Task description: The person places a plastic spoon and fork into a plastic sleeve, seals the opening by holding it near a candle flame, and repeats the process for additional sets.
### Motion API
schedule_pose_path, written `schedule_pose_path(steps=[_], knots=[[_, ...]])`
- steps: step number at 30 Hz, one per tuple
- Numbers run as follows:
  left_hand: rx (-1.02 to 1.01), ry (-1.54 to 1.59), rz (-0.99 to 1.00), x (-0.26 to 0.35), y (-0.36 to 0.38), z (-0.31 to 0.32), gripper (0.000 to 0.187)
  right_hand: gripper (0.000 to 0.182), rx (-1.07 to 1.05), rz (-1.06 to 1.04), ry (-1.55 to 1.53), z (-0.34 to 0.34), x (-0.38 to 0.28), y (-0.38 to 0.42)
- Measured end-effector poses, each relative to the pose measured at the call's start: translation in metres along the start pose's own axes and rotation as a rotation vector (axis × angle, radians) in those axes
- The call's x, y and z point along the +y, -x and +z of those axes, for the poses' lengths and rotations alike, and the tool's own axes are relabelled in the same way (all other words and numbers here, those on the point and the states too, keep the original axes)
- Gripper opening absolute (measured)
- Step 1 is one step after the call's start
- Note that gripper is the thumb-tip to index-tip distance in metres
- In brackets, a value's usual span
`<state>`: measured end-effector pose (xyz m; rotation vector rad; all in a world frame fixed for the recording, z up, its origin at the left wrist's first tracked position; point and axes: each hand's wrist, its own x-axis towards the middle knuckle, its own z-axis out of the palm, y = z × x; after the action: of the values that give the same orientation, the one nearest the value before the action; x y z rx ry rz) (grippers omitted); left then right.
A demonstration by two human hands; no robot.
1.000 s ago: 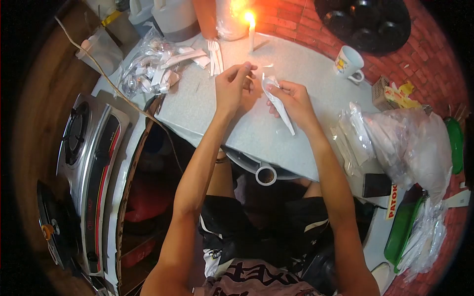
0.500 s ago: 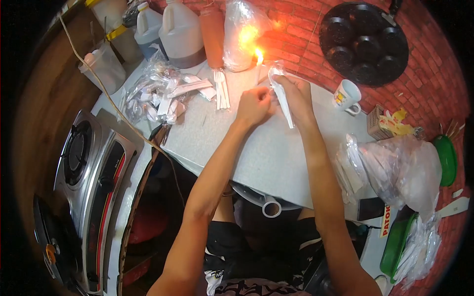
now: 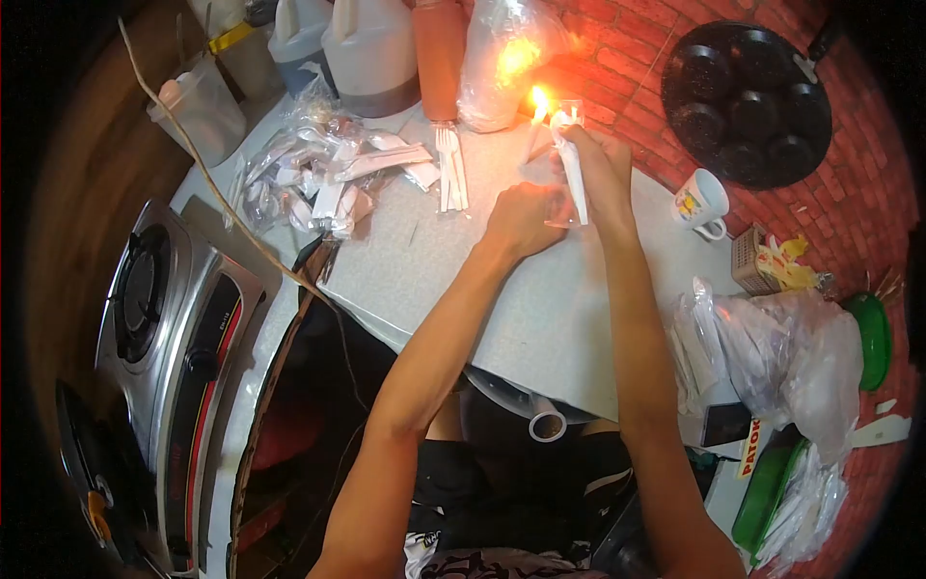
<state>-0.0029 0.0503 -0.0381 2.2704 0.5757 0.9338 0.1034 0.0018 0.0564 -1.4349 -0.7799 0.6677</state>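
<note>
My right hand (image 3: 608,169) is closed around white plastic cutlery (image 3: 572,179), its handles pointing down toward me, inside a clear plastic sleeve (image 3: 557,198). The sleeve's upper end is close beside the flame of a lit candle (image 3: 531,138) standing on the table. My left hand (image 3: 524,220) is curled into a fist at the lower left edge of the sleeve and appears to pinch it; its fingertips are hidden. A wrapped fork set (image 3: 450,169) lies left of the candle. Further left is a pile of wrapped cutlery (image 3: 313,179).
Jugs (image 3: 371,58), a red-brown bottle (image 3: 439,63) and a filled plastic bag (image 3: 497,87) line the back. A mug (image 3: 701,201), a small basket (image 3: 752,261) and plastic bags (image 3: 772,338) are at right. A gas stove (image 3: 183,367) stands at left, with a cable (image 3: 207,183) crossing near it.
The view has shifted slightly. My right hand has tilted the cutlery more upright and brought the sleeve's top nearer the flame. My left hand has turned, its back now facing up.
</note>
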Motion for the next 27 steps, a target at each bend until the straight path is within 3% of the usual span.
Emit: schedule_pose_path(steps=[8,19,27], knots=[[-0.012,-0.09,-0.042,0.003,-0.002,0.0,0.018,0.028,0.02,-0.041,0.005,0.005,0.001,-0.004],[-0.109,-0.115,-0.112,0.002,-0.003,-0.002,0.029,0.026,-0.023,-0.049,0.033,0.014,0.005,-0.004],[-0.02,-0.068,-0.124,-0.004,-0.005,0.008,0.023,0.026,-0.054,-0.063,0.031,0.022,0.009,-0.003]])
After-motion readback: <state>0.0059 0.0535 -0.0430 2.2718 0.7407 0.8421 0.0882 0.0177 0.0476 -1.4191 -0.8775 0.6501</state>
